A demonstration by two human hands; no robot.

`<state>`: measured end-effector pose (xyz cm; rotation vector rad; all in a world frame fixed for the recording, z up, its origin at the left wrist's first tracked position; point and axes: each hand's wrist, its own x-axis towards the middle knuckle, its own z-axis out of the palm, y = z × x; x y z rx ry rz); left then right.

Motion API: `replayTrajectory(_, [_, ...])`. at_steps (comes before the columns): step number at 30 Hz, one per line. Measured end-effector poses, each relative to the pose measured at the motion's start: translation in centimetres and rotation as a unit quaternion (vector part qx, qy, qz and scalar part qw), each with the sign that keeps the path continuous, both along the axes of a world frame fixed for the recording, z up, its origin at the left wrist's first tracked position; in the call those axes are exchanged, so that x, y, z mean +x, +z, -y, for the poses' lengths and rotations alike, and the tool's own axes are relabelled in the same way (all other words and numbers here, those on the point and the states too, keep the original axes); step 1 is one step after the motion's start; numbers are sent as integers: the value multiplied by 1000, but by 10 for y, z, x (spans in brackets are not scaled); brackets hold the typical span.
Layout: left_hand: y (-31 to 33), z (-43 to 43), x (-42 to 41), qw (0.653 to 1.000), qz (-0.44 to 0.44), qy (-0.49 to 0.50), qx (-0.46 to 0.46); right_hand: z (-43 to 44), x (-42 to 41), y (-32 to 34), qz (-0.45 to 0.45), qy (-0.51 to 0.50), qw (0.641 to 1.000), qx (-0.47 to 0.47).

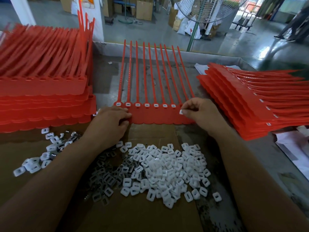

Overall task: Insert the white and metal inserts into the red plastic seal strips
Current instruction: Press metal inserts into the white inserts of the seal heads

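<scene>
Both forearms reach from the lower corners up to mid-frame. The left hand (112, 121) pinches the strip (155, 116) at its edge; the right hand (200, 111), fingers curled, pinches an insert (181, 112).

Seal strip sheet (155, 114): uniform red, a row of white squares at its heads. Flanking stacks (41, 101): same red. White inserts (167, 166): plain white. Metal inserts (107, 176): dark grey. Cardboard (142, 218): brown.
</scene>
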<state>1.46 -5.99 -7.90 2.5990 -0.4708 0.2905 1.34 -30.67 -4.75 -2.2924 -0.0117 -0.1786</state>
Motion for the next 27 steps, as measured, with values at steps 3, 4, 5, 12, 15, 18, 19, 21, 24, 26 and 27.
replayTrajectory(3, [0, 0, -1, 1000, -1, 1, -3, 7, 10, -1, -2, -28, 999, -17])
replayTrajectory(4, [-1, 0, -1, 1000, 0, 2, -3, 8, 14, -2, -4, -33, 999, -20])
replayTrajectory(5, [-1, 0, -1, 1000, 1, 2, -2, 10, 18, -2, -6, -39, 999, -25])
replayTrajectory(12, [-1, 2, 0, 1000, -2, 4, -4, 14, 37, -6, 0, -59, 998, -35])
replayTrajectory(15, [0, 2, 1, 1000, 3, 4, -7, 13, 41, -9, -21, -49, 997, -47])
replayTrajectory(18, [0, 3, 1, 1000, 2, 2, -7, 15, 45, -10, -28, -42, 995, -85])
replayTrajectory(19, [0, 2, 1, 1000, 0, 2, -6, 15, 46, -10, -30, -40, 994, -101])
replayTrajectory(21, [0, 2, 1, 1000, -4, 6, -4, 14, 48, -10, -35, -38, 991, -120])
replayTrajectory(24, [0, 3, 1, 1000, -2, 4, 3, 12, 49, -9, -42, -34, 990, -128])
replayTrajectory(26, [0, 2, 1, 1000, -3, 4, 5, 11, 50, -7, -46, -36, 989, -135])
replayTrajectory(27, [0, 2, 2, 1000, -5, 5, 6, 10, 50, -6, -49, -39, 988, -138])
